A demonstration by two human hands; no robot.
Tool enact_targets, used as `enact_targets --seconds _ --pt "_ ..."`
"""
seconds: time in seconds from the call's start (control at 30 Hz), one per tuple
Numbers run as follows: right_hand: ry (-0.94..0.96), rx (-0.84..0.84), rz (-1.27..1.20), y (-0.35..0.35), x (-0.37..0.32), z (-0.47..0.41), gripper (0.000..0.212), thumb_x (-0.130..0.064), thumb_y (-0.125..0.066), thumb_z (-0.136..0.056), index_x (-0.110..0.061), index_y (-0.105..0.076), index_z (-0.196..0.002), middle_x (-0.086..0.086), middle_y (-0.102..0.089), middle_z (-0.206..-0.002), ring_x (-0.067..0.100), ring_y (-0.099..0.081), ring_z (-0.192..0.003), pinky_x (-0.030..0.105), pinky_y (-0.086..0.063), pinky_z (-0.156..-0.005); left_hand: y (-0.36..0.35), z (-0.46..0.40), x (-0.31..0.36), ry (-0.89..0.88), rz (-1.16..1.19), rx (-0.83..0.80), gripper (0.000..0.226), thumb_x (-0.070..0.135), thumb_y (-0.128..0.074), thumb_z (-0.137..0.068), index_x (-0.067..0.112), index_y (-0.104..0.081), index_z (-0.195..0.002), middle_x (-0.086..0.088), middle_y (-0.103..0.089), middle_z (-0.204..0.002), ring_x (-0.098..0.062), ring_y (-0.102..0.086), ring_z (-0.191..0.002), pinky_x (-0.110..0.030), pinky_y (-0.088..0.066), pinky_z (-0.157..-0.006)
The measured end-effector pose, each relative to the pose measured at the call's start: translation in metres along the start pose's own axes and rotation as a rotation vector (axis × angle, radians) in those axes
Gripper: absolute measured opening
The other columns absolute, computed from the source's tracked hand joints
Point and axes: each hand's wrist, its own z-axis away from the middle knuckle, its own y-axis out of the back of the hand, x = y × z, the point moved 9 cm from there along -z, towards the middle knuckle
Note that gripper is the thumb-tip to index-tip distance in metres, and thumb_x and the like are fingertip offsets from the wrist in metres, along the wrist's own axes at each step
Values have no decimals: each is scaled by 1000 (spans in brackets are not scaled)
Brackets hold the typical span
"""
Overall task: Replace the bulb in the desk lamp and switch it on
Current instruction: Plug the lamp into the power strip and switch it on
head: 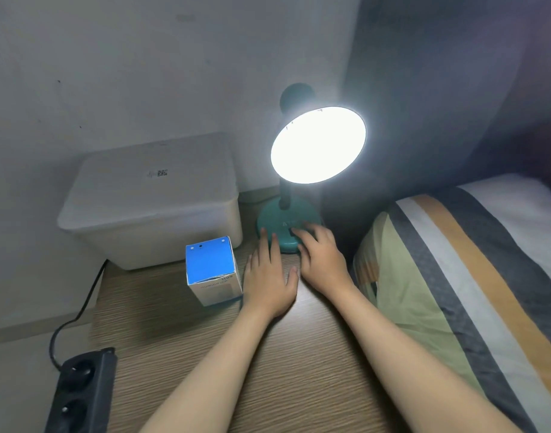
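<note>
The teal desk lamp is seen lit at the far side of the wooden table. Both hands lie flat, holding nothing — left hand touches the near edge of the base, right hand rests on it. A blue-topped bulb box stands just left.

QR-code sticker on white bin lid, box print illegible
</note>
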Motion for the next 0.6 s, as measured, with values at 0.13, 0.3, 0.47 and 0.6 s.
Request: enact_targets --seconds 0.13,0.3,0.47,0.6 --pt "0 -30 24 3 -3 1 44 -13 -47 -90 -24 -47 -133 10 -43 -135 28 -38 -122 43 -40 -98 0 1 0 1 8 1 75 39 -48 -86 9 -14 -147 -14 -4 -158 -35 -31 -135 -44 -29 -109" --pt "-5 -58 58 5 -6 1 43 -17 -43 -92 -24 -44 -135 11 -40 -138 29 -35 -125 45 -39 -99 -1 1 -1 -3 14 11 76 39 -49 -86 10 -14 -147 -13 -4 -158 -34 -29 -137 -44 -30 -109" --pt "6 -59 84 1 -6 0 47 -12 -50 -88 -24 -46 -133 11 -41 -138 31 -35 -126 48 -38 -100 -1 2 -1 -17 22 9 76 41 -45 -85 9 -13 -147 -14 -2 -158 -35 -29 -136 -46 -28 -111" --pt "40 -57 129 -2 -6 -2 50 -10 -55 -84 -22 -47 -132 11 -42 -137 32 -37 -126 45 -37 -102 0 4 0 -53 46 21 75 37 -46 -87 8 -12 -147 -15 -2 -158 -33 -24 -139 -48 -25 -113"
